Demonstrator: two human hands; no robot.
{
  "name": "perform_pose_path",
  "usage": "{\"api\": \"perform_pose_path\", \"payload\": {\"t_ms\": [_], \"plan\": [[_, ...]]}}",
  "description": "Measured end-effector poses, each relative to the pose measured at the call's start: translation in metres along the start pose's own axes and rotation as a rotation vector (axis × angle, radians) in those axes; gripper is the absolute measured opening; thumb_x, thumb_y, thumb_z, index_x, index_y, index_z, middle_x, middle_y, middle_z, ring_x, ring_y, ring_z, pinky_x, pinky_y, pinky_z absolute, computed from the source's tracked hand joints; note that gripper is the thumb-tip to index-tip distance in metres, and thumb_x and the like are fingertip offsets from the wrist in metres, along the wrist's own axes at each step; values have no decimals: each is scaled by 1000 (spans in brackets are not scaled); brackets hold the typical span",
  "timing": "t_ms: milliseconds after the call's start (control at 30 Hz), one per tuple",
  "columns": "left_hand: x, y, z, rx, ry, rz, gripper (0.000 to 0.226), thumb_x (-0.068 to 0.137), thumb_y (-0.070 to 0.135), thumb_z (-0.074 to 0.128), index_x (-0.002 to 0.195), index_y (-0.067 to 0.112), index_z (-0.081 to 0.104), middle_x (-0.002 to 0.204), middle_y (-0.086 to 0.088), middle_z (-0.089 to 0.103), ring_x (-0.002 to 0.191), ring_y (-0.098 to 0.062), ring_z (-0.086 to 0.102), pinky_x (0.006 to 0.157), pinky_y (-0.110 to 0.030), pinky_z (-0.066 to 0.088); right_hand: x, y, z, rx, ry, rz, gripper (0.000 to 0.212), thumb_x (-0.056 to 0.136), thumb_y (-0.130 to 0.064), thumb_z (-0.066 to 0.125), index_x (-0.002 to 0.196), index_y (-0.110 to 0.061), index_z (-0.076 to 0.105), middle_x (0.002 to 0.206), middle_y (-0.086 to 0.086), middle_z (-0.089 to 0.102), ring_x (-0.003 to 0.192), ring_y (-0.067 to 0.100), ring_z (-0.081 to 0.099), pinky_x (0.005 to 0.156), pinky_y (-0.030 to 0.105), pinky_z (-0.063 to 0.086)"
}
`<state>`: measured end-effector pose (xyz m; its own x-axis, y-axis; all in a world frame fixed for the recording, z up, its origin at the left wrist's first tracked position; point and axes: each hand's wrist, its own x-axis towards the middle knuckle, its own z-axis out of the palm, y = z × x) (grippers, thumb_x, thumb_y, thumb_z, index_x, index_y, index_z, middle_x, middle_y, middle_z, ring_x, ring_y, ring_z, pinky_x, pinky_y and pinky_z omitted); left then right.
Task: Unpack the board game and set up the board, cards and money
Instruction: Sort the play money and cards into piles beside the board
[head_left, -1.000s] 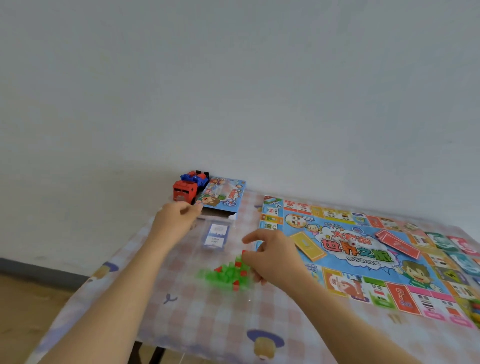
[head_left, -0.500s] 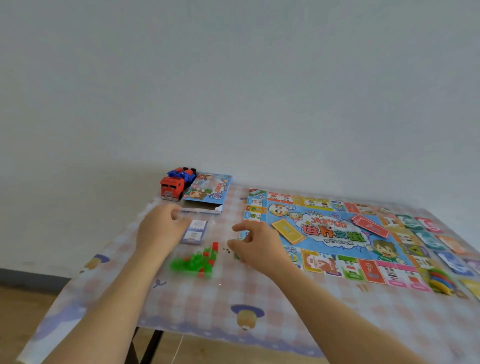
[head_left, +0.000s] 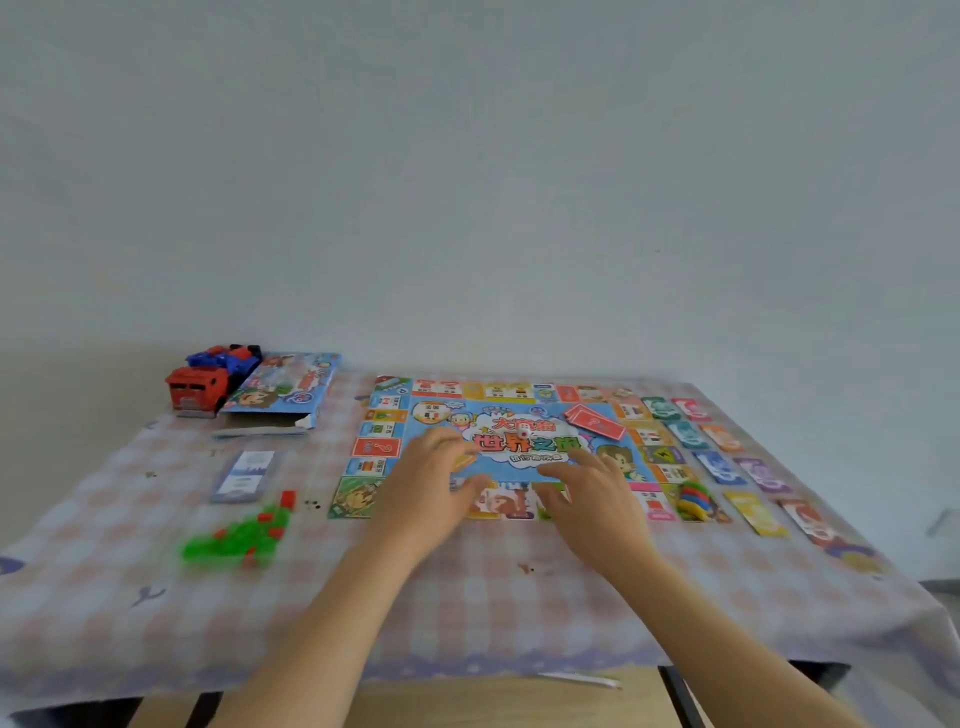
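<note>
The board (head_left: 519, 441) lies open on the table (head_left: 493, 597), its long side going left to right, just in front of the 2 hands. The left hand (head_left: 431, 491) has loose, bent fingers over the yellow cards (head_left: 464, 460). I cannot tell if it grips them. The right hand (head_left: 589, 493) is flat and holds nothing. The red cards (head_left: 595, 422) lie ahead, slanted, nearer the right hand, so I think that hand should reach them.
</note>
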<state>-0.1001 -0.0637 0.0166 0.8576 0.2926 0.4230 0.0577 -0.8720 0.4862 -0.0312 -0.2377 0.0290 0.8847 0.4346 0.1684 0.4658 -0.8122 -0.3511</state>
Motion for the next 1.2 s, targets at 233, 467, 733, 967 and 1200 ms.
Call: {"api": "perform_pose_path", "payload": {"t_ms": [233,467,733,967,1200], "plan": [[3,21,21,104,-134,86,23,86,45,59,100,31,69,106,15,62,103,-6,54,81,-26,47,-3,22,5,-57,-96,-48,41,99,-44,35,138,-39,45,154,4,29,143,24,19,117,37,17],[0,27,19,200,-153,132,24,88,48,52,98,33,69,95,13,67,89,-7,59,66,-23,41,-4,32,9,-59,-132,-65,42,99,-47,31,141,-43,36,157,0,24,146,21,15,119,39,17],[-5,30,16,225,-144,125,26,89,48,51,104,37,68,98,13,68,91,-6,59,65,-21,38,-9,33,7,-35,-134,-72,41,100,-45,32,141,-43,37,157,-2,24,146,21,14,118,37,15],[-8,29,14,240,-143,125,27,87,52,53,102,37,69,95,15,70,88,-4,60,65,-20,41,-16,31,5,-25,-127,-77,41,100,-43,33,140,-42,39,156,-3,27,146,20,16,117,35,16],[-12,28,11,246,-154,123,27,87,53,53,102,37,69,95,15,69,87,-4,59,62,-20,37,-20,26,5,-45,-121,-73,40,100,-42,34,140,-41,41,154,-2,31,145,21,19,116,35,18]]}}
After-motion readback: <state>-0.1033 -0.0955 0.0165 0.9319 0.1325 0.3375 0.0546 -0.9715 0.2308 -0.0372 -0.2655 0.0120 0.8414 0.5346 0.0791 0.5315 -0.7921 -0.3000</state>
